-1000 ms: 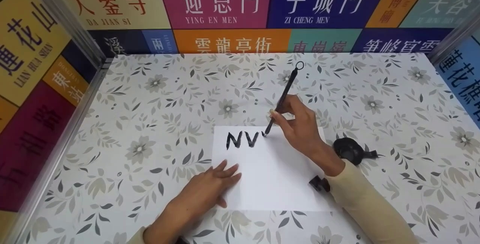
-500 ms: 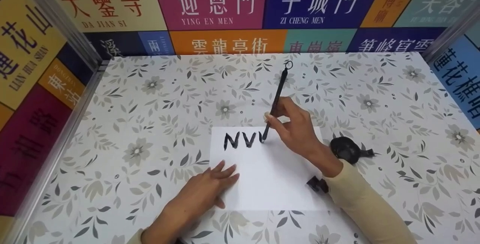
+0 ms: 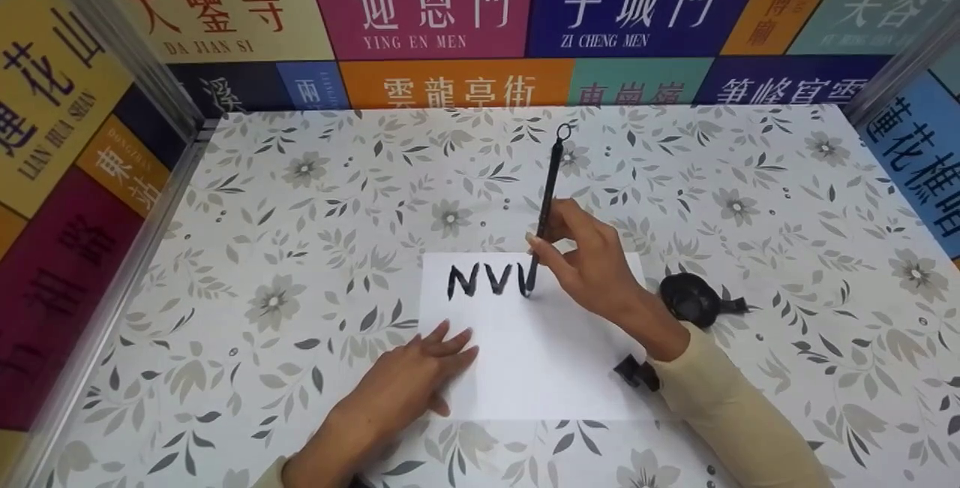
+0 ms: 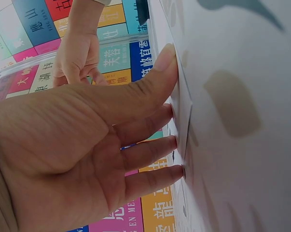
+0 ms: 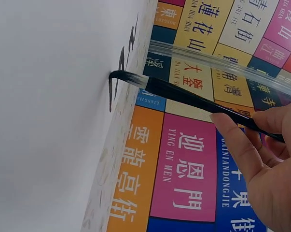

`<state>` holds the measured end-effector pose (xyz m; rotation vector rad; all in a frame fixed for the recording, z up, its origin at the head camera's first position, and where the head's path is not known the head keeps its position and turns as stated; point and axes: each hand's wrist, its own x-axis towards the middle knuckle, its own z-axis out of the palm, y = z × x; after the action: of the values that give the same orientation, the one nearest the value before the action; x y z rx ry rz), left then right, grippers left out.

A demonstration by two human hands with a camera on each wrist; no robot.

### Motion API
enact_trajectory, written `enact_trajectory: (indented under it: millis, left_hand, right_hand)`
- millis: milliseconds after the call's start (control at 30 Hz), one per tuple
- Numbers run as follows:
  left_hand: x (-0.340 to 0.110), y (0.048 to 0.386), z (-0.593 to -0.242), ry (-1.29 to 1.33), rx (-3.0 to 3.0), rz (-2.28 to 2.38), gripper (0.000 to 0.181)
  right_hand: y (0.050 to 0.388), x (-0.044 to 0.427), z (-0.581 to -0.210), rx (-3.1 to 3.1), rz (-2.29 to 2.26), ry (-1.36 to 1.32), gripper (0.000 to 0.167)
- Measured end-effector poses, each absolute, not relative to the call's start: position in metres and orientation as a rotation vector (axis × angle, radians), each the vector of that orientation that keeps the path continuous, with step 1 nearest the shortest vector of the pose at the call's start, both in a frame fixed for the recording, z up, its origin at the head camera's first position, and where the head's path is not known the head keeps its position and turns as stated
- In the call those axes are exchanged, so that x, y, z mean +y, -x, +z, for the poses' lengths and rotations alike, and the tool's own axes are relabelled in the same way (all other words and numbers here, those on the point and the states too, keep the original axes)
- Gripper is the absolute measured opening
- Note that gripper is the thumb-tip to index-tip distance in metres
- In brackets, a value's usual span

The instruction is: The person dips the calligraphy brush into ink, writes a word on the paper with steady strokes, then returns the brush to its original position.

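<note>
A sheet of white paper (image 3: 547, 353) lies on the patterned table, with black letters "NV" (image 3: 480, 280) and a third black mark along its top. The right hand (image 3: 592, 259) pinches a dark brush (image 3: 550, 188) between thumb and fingers, handle leaning slightly right. In the right wrist view the bristles (image 5: 131, 77) of the brush bend against the paper, dark at the tip and pale near the handle. At the paper's left edge rests the left hand (image 3: 409, 375), fingers spread; the left wrist view shows the fingertips (image 4: 172, 142) touching the paper.
A round black dish with a short handle (image 3: 691, 299) stands right of the paper, beyond the right wrist. A small black object (image 3: 636, 372) sits on the paper's right side by the sleeve. Coloured panels with characters (image 3: 420, 4) line the table's back and sides.
The brush tip has moved down and slightly right, drawing a short stroke into a V-like or U-like mark. The handle has swung more upright. The left hand stays at the paper's edge.
</note>
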<state>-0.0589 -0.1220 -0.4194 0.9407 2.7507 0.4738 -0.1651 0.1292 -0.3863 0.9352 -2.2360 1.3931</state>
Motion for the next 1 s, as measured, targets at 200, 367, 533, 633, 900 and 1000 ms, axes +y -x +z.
enact_trajectory:
  millis: [200, 367, 533, 633, 900, 1000]
  left_hand:
    - [-0.122, 0.058, -0.419, -0.949, 2.754, 0.479, 0.076]
    - [-0.122, 0.059, -0.419, -0.945, 2.745, 0.489, 0.076]
    - [-0.122, 0.059, -0.420, -0.938, 2.747, 0.479, 0.077]
    - [-0.122, 0.059, -0.420, -0.937, 2.747, 0.487, 0.076]
    - [-0.123, 0.059, -0.418, -0.970, 2.758, 0.498, 0.076]
    - [-0.123, 0.059, -0.418, -0.983, 2.767, 0.494, 0.075]
  right_hand:
    - [0.162, 0.134, -0.376, -2.166, 1.304, -0.910, 0.023]
    - [0.168, 0.138, -0.378, -2.140, 1.238, -0.848, 0.026]
    - [0.175, 0.139, -0.385, -2.135, 1.214, -0.823, 0.025]
    - [0.178, 0.140, -0.389, -2.126, 1.215, -0.809, 0.024]
    - [0.181, 0.140, -0.394, -2.113, 1.212, -0.804, 0.025]
    - [0.181, 0.140, -0.396, -2.117, 1.199, -0.819, 0.025]
